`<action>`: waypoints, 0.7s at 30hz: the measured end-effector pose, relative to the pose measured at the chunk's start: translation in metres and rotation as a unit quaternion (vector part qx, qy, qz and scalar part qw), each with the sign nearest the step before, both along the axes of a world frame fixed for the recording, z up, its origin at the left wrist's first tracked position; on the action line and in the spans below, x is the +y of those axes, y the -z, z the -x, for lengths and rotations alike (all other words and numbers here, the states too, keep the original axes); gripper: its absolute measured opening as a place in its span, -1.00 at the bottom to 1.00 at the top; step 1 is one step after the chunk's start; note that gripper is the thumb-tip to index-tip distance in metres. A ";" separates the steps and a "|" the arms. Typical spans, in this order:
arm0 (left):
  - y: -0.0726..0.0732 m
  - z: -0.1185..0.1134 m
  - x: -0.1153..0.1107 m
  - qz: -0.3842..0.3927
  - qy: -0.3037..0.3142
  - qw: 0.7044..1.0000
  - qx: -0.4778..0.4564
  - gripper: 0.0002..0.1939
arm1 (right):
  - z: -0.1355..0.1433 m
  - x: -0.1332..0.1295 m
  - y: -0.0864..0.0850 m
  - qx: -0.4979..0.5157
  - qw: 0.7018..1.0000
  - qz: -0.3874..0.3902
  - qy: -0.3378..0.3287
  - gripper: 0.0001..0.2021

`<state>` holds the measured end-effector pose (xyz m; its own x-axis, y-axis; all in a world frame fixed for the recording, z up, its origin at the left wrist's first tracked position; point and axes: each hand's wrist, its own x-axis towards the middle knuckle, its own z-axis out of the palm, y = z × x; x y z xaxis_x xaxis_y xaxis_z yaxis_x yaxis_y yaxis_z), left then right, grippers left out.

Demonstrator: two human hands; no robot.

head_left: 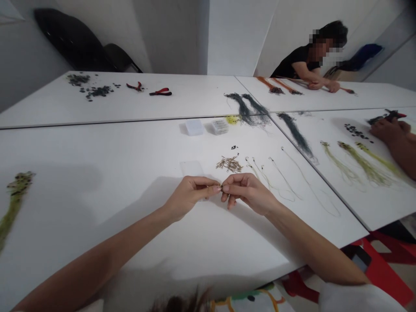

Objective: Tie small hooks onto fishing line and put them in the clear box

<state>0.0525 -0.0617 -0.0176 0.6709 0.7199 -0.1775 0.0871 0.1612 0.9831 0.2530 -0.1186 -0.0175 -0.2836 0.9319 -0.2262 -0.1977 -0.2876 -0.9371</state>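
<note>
Over the white table [130, 147], my left hand [191, 193] and my right hand [245, 190] meet fingertip to fingertip. Both pinch a tiny dark piece [222, 188], too small to name and mostly covered by the fingers. Just beyond my fingers lies a loose pile of thin brass-coloured metal pieces [229, 164]. A few tiny black bits [234, 147] are behind it. To the right, several pale yellowish cords [286, 177] are laid out, each with a small dark end. A flat translucent plastic sheet or lid [191, 168] rests partly behind my left hand.
Two small clear boxes [194, 127] stand farther back, beside dark thread bundles [248, 110]. Pliers [160, 92] and dark pieces [99, 91] lie on the far table. A yellow-green bundle [16, 195] is at left. Across sits a co-worker [302, 60]; another person's hand [390, 128] works at right.
</note>
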 end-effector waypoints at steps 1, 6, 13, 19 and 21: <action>0.001 -0.001 -0.001 0.002 -0.005 1.000 -0.007 -0.84 | 0.001 0.000 0.000 0.002 1.000 0.000 0.002 -0.84; 0.006 -0.005 -0.002 0.012 -0.017 0.999 -0.038 -0.84 | 0.003 -0.001 -0.001 0.008 1.000 -0.001 0.005 -0.85; 0.004 -0.007 -0.003 0.005 0.004 0.999 -0.045 -0.82 | 0.002 -0.002 0.000 -0.016 1.000 -0.010 0.002 -0.86; 0.001 -0.010 -0.004 -0.026 0.016 0.998 -0.054 -0.81 | 0.001 -0.002 -0.002 -0.027 0.999 -0.022 0.003 -0.85; 0.000 -0.011 -0.005 -0.026 0.019 0.997 -0.072 -0.81 | 0.002 -0.003 -0.003 -0.019 0.999 -0.034 0.015 -0.83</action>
